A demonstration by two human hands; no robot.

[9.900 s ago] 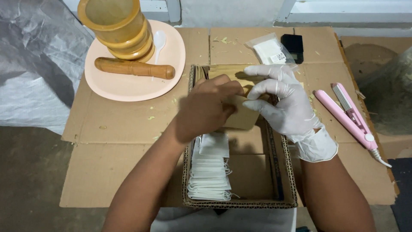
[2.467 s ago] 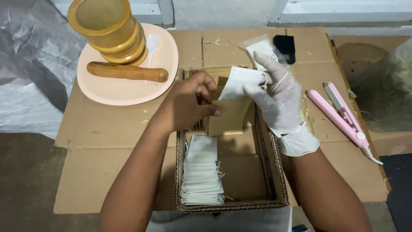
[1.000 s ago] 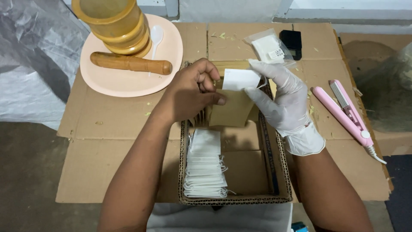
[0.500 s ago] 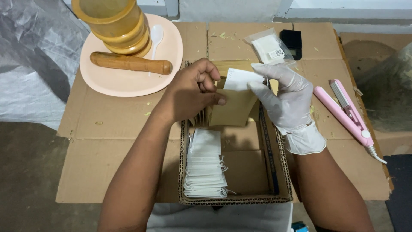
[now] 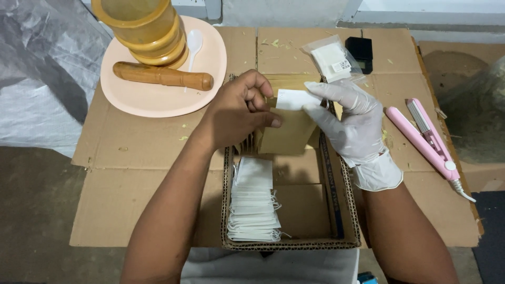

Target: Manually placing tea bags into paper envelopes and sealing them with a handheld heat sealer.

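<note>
White sachet (image 5: 294, 99) x1 pinched by bare left hand (image 5: 236, 113) & gloved right hand (image 5: 352, 126); 1 box (image 5: 292, 244).

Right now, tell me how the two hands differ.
The left hand is bare; the right hand wears a white glove. The left hand grips the brown pouch with its thumb on the front; the right hand pinches a small white bag at the pouch's top. Both hands hover over the cardboard box.

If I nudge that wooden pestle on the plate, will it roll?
Probably: the pestle is round and lies flat on the smooth plate. The plate's raised rim and the stacked jars beside it would likely stop it.
</note>
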